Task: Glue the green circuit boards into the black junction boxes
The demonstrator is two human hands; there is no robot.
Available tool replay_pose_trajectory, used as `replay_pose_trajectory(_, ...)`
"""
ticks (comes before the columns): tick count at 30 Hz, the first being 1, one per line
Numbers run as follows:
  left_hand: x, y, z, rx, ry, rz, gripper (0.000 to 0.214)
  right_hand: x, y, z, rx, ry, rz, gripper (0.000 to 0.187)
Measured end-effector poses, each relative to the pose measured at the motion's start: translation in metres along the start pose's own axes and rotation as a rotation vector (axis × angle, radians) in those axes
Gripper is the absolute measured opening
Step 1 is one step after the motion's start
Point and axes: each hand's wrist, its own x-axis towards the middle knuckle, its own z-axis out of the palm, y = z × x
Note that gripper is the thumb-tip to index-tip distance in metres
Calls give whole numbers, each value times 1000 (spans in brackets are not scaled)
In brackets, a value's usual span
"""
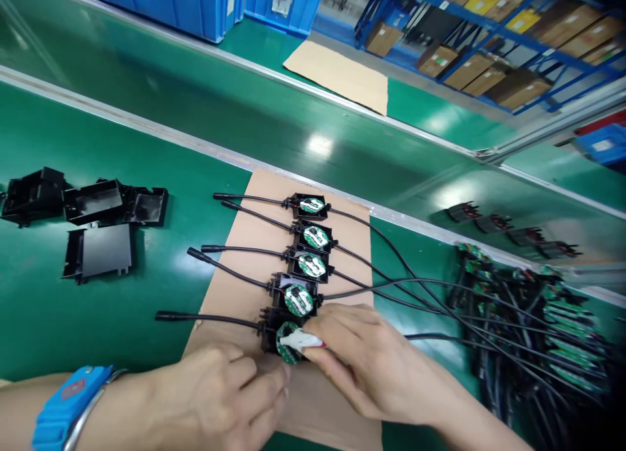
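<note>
My right hand (362,356) is closed around a white squeeze tube (302,339) with a bit of red on it. The tube's narrow tip lies over a round green circuit board (288,352) in the nearest black plastic housing (268,334). Curled in, my left hand (229,392) has its fingertips at the lower edge of that board; whatever they pinch is hidden. Behind it, several similar housings stand in a row, each with a cable out of both sides. Their boards, such as this circuit board (298,300), bear white patches.
The row lies on a cardboard sheet (235,275) over a green tabletop (161,294). Loose black housings (98,249) sit at left. A heap of cables and green boards (567,327) is at right. Blue bins (288,4) stand beyond the back metal rail.
</note>
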Motion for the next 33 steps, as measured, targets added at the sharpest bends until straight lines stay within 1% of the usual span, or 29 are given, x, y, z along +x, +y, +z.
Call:
replay_pose_trajectory(4, -1, 6, 8, 18, 31, 12, 30, 7, 1, 4, -24, -48, -16, 18)
replay_pose_trajectory(7, -2, 7, 11, 23, 41, -7, 31, 4, 1, 2, -32, -83, 8, 18)
replay_pose_trajectory(10, -4, 6, 13, 21, 26, -7, 32, -3, 1, 1, -44, -96, 21, 16)
replay_pose_trajectory(18, -4, 5, 14, 32, 16, 5, 35, -17, -5, -3, -34, -109, 41, 15)
replay_pose_trajectory(23, -3, 4, 13, 21, -13, 14, 37, -24, 0, -4, -34, -96, 51, 11)
replay_pose_trajectory(27, -4, 3, 12, 19, -22, 17, 36, -21, 6, -3, -17, -81, 48, 12)
replay_pose_trajectory(33, -5, 2, 12, 9, -43, 19, 36, -11, 11, -1, -6, -71, 23, 17)
